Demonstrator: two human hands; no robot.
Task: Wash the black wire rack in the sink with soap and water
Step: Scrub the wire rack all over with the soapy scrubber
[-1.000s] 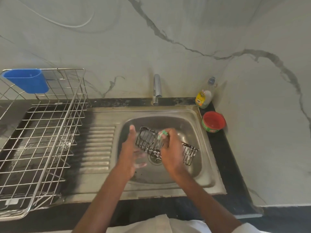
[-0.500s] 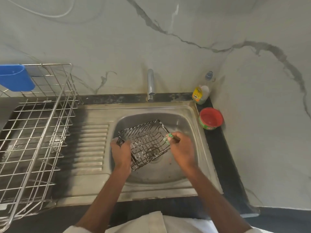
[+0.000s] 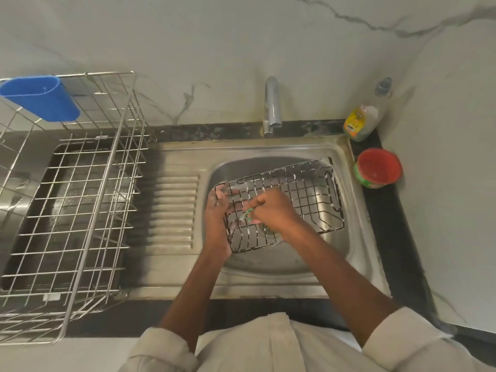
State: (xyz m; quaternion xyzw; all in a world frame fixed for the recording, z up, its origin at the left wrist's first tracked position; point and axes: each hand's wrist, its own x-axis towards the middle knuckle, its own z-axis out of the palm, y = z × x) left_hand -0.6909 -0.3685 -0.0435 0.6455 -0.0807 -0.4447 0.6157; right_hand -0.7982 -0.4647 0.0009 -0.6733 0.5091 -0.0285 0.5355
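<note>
**Soapy wire rack held over the sink bowl**

The black wire rack (image 3: pixel 284 208) sits tilted inside the bowl of the stainless steel sink (image 3: pixel 351 210), its open side facing up and its far right corner reaching toward the bowl's rim. White suds cling to several of its wires (most plainly along the right end and the near edge).

The left hand (image 3: pixel 216 224) grips the rack's left end, fingers curled around the wire edge with foam on the knuckles. The right hand (image 3: pixel 271 208) reaches into the rack from above, its fingers closed around a small green scrubber (image 3: pixel 248 214) pressed against the wire grid. Both forearms come up from the bottom of the view out of rolled pale sleeves (image 3: pixel 402 342).

Behind the bowl a chrome tap (image 3: pixel 271 106) stands against the marble wall; whether water is running cannot be told. The ribbed drainboard (image 3: pixel 171 210) of the sink lies just left of the bowl.

On the dark tabletop (image 3: pixel 389 237) at the right, a dish soap bottle (image 3: pixel 361 123) with a yellow label stands in the corner, and a red tub (image 3: pixel 378 167) with a green band sits just in front of it, beside the sink's rim.

At the far left a large steel dish drainer (image 3: pixel 80 210) rests on the tabletop, with a blue plastic cutlery holder (image 3: pixel 40 98) hung on its back corner.
</note>
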